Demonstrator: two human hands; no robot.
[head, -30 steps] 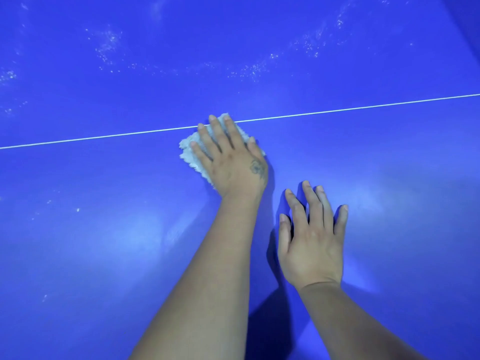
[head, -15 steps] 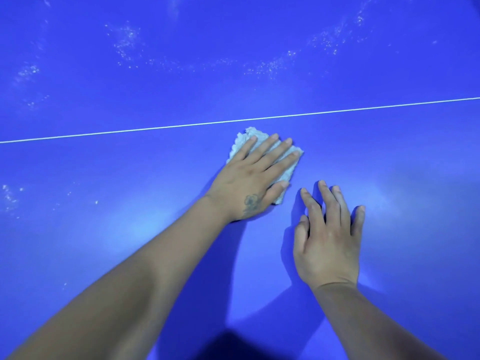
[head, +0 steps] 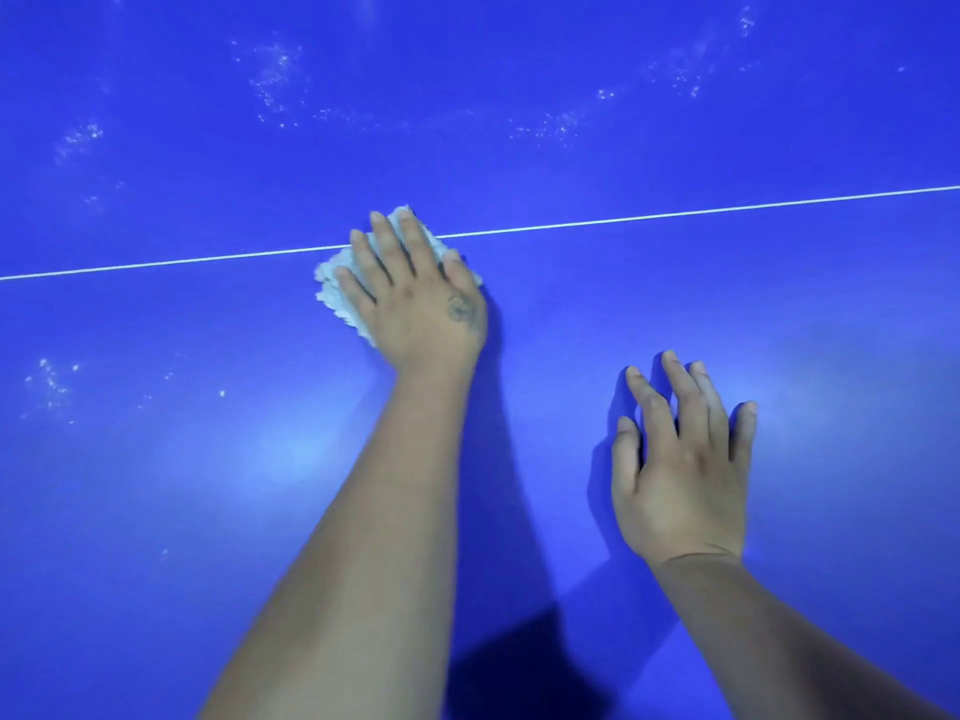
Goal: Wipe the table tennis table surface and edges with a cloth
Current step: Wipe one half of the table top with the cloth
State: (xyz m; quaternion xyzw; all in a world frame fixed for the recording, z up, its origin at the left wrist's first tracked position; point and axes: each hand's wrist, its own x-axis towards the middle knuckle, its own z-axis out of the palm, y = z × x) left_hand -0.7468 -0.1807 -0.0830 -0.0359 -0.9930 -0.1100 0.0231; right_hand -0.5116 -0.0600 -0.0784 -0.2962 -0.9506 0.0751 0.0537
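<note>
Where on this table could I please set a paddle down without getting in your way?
Bare table lies near-left, beside the left forearm, and far right, past the right hand. Avoid the white line, where the left hand presses the cloth. Beyond the line, white specks remain.

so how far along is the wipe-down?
Partway. Done: the near table surface around the arms shows no specks. In hand: left hand presses the cloth flat at the white line; right hand rests flat. Left: white specks beyond the line and near-left; edges out of view.
</note>
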